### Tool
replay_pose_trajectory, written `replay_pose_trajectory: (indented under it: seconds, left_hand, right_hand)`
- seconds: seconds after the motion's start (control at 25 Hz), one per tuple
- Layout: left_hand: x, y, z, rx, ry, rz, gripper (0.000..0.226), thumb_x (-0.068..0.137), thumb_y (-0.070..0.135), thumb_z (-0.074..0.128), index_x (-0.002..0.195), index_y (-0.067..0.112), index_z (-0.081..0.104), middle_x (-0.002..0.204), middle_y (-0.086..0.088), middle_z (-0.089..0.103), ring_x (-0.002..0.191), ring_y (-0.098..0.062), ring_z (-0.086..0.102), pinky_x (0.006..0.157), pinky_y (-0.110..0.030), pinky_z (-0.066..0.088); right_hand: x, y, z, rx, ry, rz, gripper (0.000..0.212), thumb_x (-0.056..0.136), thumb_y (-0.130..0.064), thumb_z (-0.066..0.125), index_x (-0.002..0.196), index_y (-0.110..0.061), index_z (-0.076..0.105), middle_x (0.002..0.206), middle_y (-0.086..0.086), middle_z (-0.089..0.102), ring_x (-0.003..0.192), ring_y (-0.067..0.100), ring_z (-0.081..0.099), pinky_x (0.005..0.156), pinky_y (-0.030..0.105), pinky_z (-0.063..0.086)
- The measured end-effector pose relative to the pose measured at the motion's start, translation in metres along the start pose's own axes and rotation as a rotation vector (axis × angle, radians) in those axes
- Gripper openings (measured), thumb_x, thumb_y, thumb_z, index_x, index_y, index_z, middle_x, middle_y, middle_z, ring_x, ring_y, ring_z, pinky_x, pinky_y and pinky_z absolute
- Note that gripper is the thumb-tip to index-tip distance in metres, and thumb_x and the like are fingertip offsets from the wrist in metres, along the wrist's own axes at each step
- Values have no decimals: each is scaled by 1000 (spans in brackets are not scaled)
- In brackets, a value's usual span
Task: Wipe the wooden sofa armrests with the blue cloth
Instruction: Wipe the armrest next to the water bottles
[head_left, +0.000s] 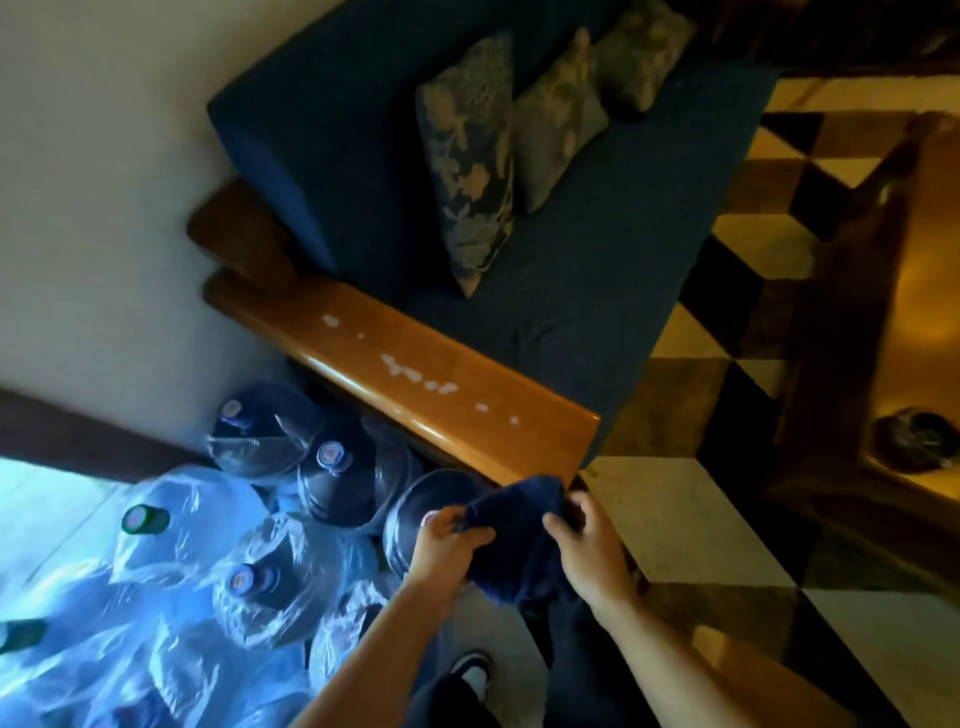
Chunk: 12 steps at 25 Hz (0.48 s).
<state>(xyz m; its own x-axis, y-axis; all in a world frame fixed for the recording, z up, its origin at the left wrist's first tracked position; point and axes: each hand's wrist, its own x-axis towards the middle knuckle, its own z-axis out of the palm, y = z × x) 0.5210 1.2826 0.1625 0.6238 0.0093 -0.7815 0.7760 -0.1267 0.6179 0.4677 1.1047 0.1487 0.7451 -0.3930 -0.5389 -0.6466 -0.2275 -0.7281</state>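
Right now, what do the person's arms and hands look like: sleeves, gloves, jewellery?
Both forearms are bare to the frame's bottom edge, no sleeves in view. The left hand and right hand wear no gloves. No watch, bracelet or ring shows, though the picture is a little blurred.

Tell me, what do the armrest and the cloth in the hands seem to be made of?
Armrest: looks like varnished wood, orange-brown with glossy highlights along its rounded edge; white flecks lie on top. Cloth: dark blue soft fabric, bunched and folded in both hands, matte, perhaps towelling.
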Motion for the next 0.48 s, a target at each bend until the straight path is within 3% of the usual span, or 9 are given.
replay_pose_trajectory:
  seconds: [0.12,0.16,0.24,0.28,0.36,0.48]
  left_hand:
    - [37,16,34,-45,134,-6,19,83,-7,72,98,3,70,92,-23,76,90,-39,75,83,-55,62]
    - [51,17,47,-36,195,-25,16,85,-6,70,96,6,68,83,-18,74,78,-32,75,73,-46,63]
    - [72,9,70,28,274,-105,14,84,1,66,76,11,59,59,-6,59,51,-20,58,52,-29,47]
    - [78,2,78,36,295,-148,14,79,7,64,70,12,54,56,-6,52,52,-20,51,54,-30,41]
    - [77,-5,89,-68,301,-218,6,78,14,61,74,11,57,67,-12,57,68,-25,57,65,-37,46]
    - [92,-16,98,-310,324,-297,14,98,13,55,93,15,68,75,-10,70,69,-25,68,64,-35,56]
  right_hand:
    - [75,-8,-11,-127,15,-231,35,96,-32,68,128,-20,59,123,5,67,112,25,65,89,43,56]
    - [99,-7,-12,-205,43,-306,41,95,-31,69,132,-17,57,128,8,65,117,28,63,93,43,55]
    - [136,2,-14,-423,90,-383,56,91,-32,72,141,-13,54,141,16,55,128,36,54,104,50,49]
    - [144,10,-10,-533,73,-438,61,90,-36,72,144,-14,53,147,18,50,134,40,49,109,54,44]
    - [146,24,3,-722,-29,-610,70,89,-51,65,150,-20,49,158,18,40,145,45,36,117,60,34]
    - [152,36,40,-901,-166,-696,82,93,-72,44,160,-26,31,169,18,19,155,48,13,124,63,17]
